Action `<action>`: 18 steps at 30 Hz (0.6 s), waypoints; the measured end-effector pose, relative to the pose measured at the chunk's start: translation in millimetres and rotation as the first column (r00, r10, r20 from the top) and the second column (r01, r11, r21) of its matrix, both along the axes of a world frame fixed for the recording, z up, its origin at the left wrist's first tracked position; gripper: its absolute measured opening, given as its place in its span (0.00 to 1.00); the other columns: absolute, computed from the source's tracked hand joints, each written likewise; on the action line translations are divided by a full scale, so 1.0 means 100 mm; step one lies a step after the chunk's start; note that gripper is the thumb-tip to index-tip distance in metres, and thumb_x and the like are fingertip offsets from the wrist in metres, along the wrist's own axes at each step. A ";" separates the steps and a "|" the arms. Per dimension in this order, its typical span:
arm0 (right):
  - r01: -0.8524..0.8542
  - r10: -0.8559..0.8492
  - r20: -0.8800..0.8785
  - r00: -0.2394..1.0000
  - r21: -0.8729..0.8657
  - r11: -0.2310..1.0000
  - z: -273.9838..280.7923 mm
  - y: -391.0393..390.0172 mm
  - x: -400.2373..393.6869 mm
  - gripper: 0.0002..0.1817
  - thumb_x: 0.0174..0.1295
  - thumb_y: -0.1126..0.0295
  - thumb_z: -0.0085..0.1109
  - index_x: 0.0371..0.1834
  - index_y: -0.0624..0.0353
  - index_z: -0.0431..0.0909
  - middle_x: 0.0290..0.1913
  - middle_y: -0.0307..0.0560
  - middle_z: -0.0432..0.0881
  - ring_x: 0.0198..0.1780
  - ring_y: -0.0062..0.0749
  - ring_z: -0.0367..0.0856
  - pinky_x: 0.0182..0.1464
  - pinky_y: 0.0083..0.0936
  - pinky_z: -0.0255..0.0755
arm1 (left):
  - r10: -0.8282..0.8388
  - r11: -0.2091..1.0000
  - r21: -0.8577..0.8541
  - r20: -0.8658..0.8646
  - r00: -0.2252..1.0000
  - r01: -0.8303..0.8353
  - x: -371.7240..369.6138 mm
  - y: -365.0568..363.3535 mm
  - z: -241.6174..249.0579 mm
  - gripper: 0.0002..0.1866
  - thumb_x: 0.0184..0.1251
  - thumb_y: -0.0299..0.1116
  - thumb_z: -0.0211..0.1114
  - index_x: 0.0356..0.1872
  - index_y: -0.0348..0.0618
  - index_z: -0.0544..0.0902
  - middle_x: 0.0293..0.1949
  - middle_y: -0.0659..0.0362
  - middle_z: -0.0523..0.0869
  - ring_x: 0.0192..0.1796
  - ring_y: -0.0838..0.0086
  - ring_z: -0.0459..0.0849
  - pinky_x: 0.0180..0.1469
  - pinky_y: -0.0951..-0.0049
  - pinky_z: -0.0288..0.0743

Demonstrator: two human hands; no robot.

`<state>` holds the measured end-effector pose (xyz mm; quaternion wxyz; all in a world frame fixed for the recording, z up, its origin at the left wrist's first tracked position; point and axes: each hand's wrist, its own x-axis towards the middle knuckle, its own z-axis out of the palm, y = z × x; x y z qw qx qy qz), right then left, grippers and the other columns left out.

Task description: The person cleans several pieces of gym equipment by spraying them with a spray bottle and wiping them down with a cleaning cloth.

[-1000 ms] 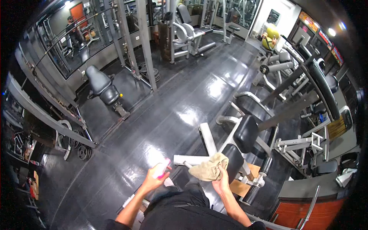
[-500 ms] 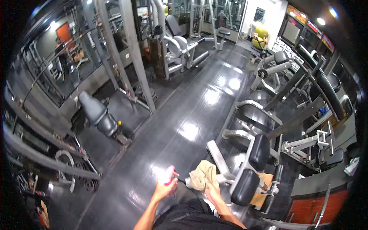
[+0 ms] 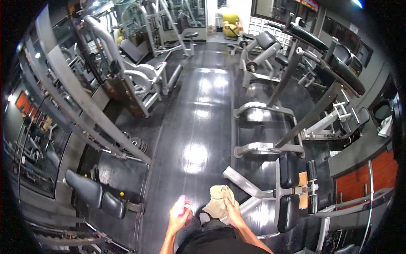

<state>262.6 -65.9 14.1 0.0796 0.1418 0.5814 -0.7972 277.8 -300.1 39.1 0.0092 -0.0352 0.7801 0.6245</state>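
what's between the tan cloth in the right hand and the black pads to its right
In the head view, a pale metal frame lies between the tan cloth and the black pads, with floor showing around it.

Two big yellow balls (image 3: pixel 231 28) are sitting far back — one on top of the other. A black bench (image 3: pixel 88 189) is standing on the left, round weights (image 3: pixel 138 143) are resting farther off, and the dark floor (image 3: pixel 196 135) is shining.

Gripping pink bottle (image 3: pixel 182 201) in left hand (image 3: pixel 178 216), cloth (image 3: pixel 218 199) in right hand (image 3: pixel 235 214), near a black-padded bench (image 3: pixel 289 213).
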 end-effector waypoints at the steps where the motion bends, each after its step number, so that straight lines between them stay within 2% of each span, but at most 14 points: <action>1: 0.014 -0.003 0.060 0.998 -0.178 0.984 0.15 -0.01 -0.16 0.21 0.70 0.66 0.53 0.63 0.64 0.70 0.56 0.45 0.79 0.56 0.26 0.77 0.59 0.27 0.70 | 0.006 0.998 0.060 0.032 0.999 -0.008 -0.15 -0.06 -0.01 0.24 0.61 0.18 0.64 0.59 0.34 0.72 0.42 0.57 0.84 0.33 0.79 0.82 0.38 0.76 0.79; 2: 0.037 0.005 0.118 0.993 -0.350 0.936 0.23 -0.01 -0.29 0.24 0.69 0.66 0.53 0.66 0.64 0.67 0.60 0.47 0.77 0.59 0.28 0.76 0.62 0.29 0.69 | 0.011 0.993 0.119 0.067 0.998 -0.019 -0.29 -0.10 -0.02 0.26 0.61 0.18 0.63 0.62 0.35 0.71 0.42 0.57 0.83 0.33 0.79 0.82 0.38 0.76 0.79; 3: -0.023 0.054 0.052 0.997 -0.481 0.877 0.07 0.05 -0.42 0.26 0.69 0.68 0.53 0.68 0.64 0.63 0.63 0.49 0.74 0.63 0.33 0.73 0.65 0.33 0.66 | -0.021 0.997 0.080 -0.012 1.000 0.022 -0.45 -0.17 -0.06 0.28 0.61 0.17 0.63 0.64 0.36 0.70 0.41 0.59 0.81 0.34 0.79 0.82 0.38 0.76 0.80; 4: -0.011 0.040 0.052 0.998 -0.471 0.882 0.03 0.06 -0.58 0.26 0.69 0.68 0.53 0.68 0.64 0.63 0.63 0.49 0.74 0.63 0.33 0.73 0.65 0.33 0.66 | -0.034 0.995 0.091 -0.012 0.999 0.035 -0.62 -0.21 -0.08 0.28 0.61 0.17 0.63 0.64 0.36 0.70 0.41 0.59 0.81 0.34 0.79 0.82 0.38 0.76 0.80; 6: -0.053 0.016 -0.086 0.996 -0.443 0.895 0.00 0.04 -0.90 0.26 0.68 0.70 0.53 0.68 0.64 0.63 0.62 0.49 0.74 0.63 0.36 0.73 0.66 0.35 0.65 | -0.008 0.983 0.185 -0.002 1.000 0.009 -0.99 -0.26 -0.06 0.29 0.62 0.17 0.63 0.65 0.36 0.69 0.41 0.60 0.79 0.34 0.79 0.81 0.37 0.76 0.80; 7: -0.044 0.009 -0.089 0.996 -0.400 0.915 0.00 0.02 -1.08 0.25 0.66 0.75 0.54 0.67 0.64 0.63 0.61 0.46 0.75 0.60 0.33 0.76 0.63 0.33 0.68 | 0.046 0.961 0.269 0.058 0.997 -0.060 -1.18 -0.26 0.05 0.14 0.61 0.18 0.65 0.48 0.35 0.77 0.39 0.61 0.82 0.40 0.80 0.80 0.43 0.77 0.77; 8: -0.036 0.002 -0.088 0.996 -0.393 0.919 -0.08 0.02 -1.25 0.25 0.66 0.75 0.54 0.67 0.64 0.63 0.61 0.46 0.75 0.60 0.33 0.76 0.63 0.33 0.68 | 0.038 0.960 0.276 0.060 0.998 -0.053 -1.38 -0.32 0.04 0.14 0.61 0.18 0.65 0.48 0.35 0.77 0.39 0.61 0.82 0.40 0.80 0.80 0.43 0.77 0.77; 10: -0.055 0.054 -0.012 0.998 -0.047 0.997 -0.07 -0.03 -1.62 0.24 0.67 0.73 0.56 0.66 0.63 0.65 0.61 0.45 0.75 0.60 0.30 0.74 0.65 0.32 0.66 | -0.043 0.988 0.145 -0.010 0.999 0.044 -1.79 -0.45 0.02 0.19 0.62 0.18 0.65 0.54 0.35 0.75 0.40 0.60 0.82 0.39 0.79 0.81 0.43 0.76 0.79; 11: 0.013 -0.013 0.001 1.000 -0.203 0.979 -0.03 -0.09 -1.76 0.23 0.68 0.68 0.59 0.64 0.62 0.68 0.58 0.43 0.76 0.59 0.29 0.74 0.64 0.32 0.66 | -0.052 0.987 0.151 -0.024 0.998 0.055 -2.03 -0.50 0.04 0.19 0.62 0.18 0.65 0.54 0.35 0.75 0.40 0.60 0.82 0.39 0.79 0.81 0.43 0.76 0.79; 12: 0.019 -0.020 -0.005 1.000 -0.197 0.980 0.00 -0.15 -1.93 0.23 0.68 0.68 0.59 0.64 0.62 0.68 0.58 0.43 0.76 0.59 0.29 0.74 0.64 0.32 0.66 | -0.049 0.952 0.302 -0.012 0.999 0.050 -2.22 -0.55 0.05 0.22 0.62 0.19 0.66 0.58 0.35 0.74 0.40 0.59 0.81 0.39 0.79 0.81 0.42 0.76 0.79; 13: 0.095 -0.090 0.030 0.995 -0.294 0.951 0.00 -0.20 -2.06 0.23 0.67 0.66 0.60 0.63 0.62 0.69 0.57 0.42 0.77 0.59 0.29 0.74 0.63 0.32 0.66 | -0.046 0.895 0.444 0.006 0.999 0.039 -2.40 -0.58 0.05 0.25 0.62 0.19 0.66 0.61 0.36 0.72 0.41 0.59 0.81 0.38 0.79 0.81 0.41 0.76 0.79; 14: 0.172 -0.158 0.068 0.985 -0.389 0.905 -0.01 -0.26 -2.23 0.23 0.67 0.64 0.61 0.62 0.62 0.70 0.56 0.42 0.78 0.58 0.30 0.75 0.62 0.32 0.67 | -0.053 0.895 0.444 -0.001 0.999 0.048 -2.64 -0.63 0.05 0.25 0.62 0.19 0.66 0.61 0.36 0.72 0.41 0.59 0.81 0.38 0.79 0.81 0.41 0.76 0.79; 16: 0.204 -0.198 0.057 0.978 -0.395 0.896 0.02 -0.32 -2.51 0.24 0.66 0.62 0.62 0.61 0.63 0.71 0.55 0.42 0.79 0.58 0.29 0.75 0.62 0.32 0.66 | -0.121 0.855 0.507 -0.006 0.993 0.107 -3.05 -0.70 0.08 0.30 0.62 0.19 0.67 0.66 0.37 0.68 0.44 0.57 0.81 0.38 0.79 0.81 0.40 0.75 0.80; 18: 0.306 -0.308 0.047 0.950 -0.334 0.892 0.05 -0.37 -2.77 0.25 0.65 0.63 0.63 0.62 0.62 0.71 0.57 0.43 0.78 0.58 0.30 0.75 0.63 0.33 0.66 | -0.175 0.874 0.457 -0.015 0.984 0.162 -3.45 -0.74 0.14 0.29 0.62 0.18 0.66 0.66 0.36 0.69 0.47 0.56 0.80 0.38 0.79 0.81 0.40 0.76 0.80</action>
